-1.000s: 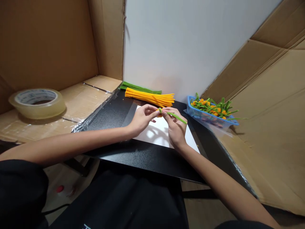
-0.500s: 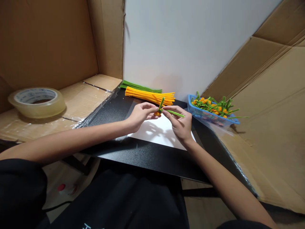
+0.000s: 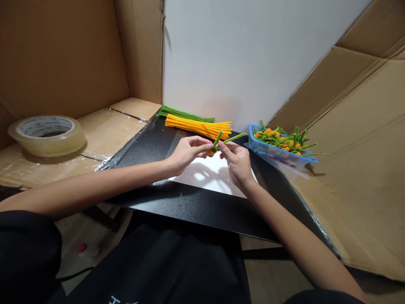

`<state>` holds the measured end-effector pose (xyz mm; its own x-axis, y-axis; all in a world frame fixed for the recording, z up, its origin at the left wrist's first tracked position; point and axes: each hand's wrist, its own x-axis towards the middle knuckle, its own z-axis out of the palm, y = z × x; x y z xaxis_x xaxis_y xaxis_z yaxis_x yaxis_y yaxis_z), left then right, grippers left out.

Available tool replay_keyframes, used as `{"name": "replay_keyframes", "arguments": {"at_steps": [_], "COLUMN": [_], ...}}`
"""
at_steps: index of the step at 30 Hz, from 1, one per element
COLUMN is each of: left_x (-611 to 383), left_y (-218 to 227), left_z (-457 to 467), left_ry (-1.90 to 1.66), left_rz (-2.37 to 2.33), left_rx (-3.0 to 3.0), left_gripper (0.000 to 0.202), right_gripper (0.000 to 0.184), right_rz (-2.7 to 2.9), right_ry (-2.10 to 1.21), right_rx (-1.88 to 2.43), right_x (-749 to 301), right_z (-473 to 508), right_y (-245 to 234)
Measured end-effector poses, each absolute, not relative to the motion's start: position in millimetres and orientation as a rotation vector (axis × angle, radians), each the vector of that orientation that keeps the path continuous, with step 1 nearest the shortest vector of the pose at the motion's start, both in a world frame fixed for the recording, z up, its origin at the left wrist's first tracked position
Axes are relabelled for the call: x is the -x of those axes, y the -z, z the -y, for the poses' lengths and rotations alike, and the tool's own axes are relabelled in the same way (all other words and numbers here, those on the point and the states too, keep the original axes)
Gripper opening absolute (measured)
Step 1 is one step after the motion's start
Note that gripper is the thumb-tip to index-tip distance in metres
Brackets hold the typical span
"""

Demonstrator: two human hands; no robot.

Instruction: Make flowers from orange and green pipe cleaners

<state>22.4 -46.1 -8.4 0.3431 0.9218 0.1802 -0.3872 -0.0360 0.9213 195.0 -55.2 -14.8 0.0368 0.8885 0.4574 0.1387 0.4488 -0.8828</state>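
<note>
My left hand (image 3: 188,153) pinches a small orange pipe-cleaner piece (image 3: 210,153) between thumb and fingers, above a white sheet (image 3: 202,177). A green pipe cleaner (image 3: 236,137) is joined to that piece: one end stands up at a slant, the other stretches to the right. Thumb and forefinger of my right hand (image 3: 238,162) are closed on the green pipe cleaner close to the orange part. My fingers partly cover the join. Behind the hands lie a bundle of orange pipe cleaners (image 3: 196,124) and a bundle of green ones (image 3: 186,114).
A blue basket (image 3: 268,150) of orange-and-green pipe-cleaner pieces stands right of the black table (image 3: 177,202). At the left, a roll of clear tape (image 3: 50,141) rests on cardboard. Cardboard walls rise on both sides, with a white panel (image 3: 240,55) behind.
The long green end has swung upward from pointing down to the right. My right hand has shifted slightly, its fingers now nearer the join. My left hand keeps its hold.
</note>
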Motion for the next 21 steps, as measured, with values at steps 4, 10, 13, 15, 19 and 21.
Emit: {"name": "replay_keyframes", "arguments": {"at_steps": [4,10,13,15,19,21], "left_x": [-23,-24,-24,-24,-25,-25], "left_y": [9,13,13,12,10,9], "left_z": [47,48,48,48,47,47], "left_ry": [-1.165,-1.158,-1.157,-1.146,-1.121,-1.119], "left_rz": [-0.626,-0.65,-0.652,-0.642,-0.624,-0.632], "left_rx": [-1.24,-1.261,-1.231,-1.184,-1.064,-1.011], "left_gripper": [0.031,0.031,0.027,0.024,0.014,0.013], "right_gripper": [0.034,0.047,0.043,0.037,0.026,0.023], "right_rz": [1.4,1.397,1.392,1.393,1.434,1.473], "right_ry": [-0.651,-0.538,-0.487,-0.462,-0.403,-0.377], "right_rx": [0.97,1.01,1.025,1.021,0.989,0.984], "right_x": [-193,-190,-187,-186,-187,-188], "right_z": [57,65,67,68,67,67], "right_y": [17,14,11,10,11,11]}}
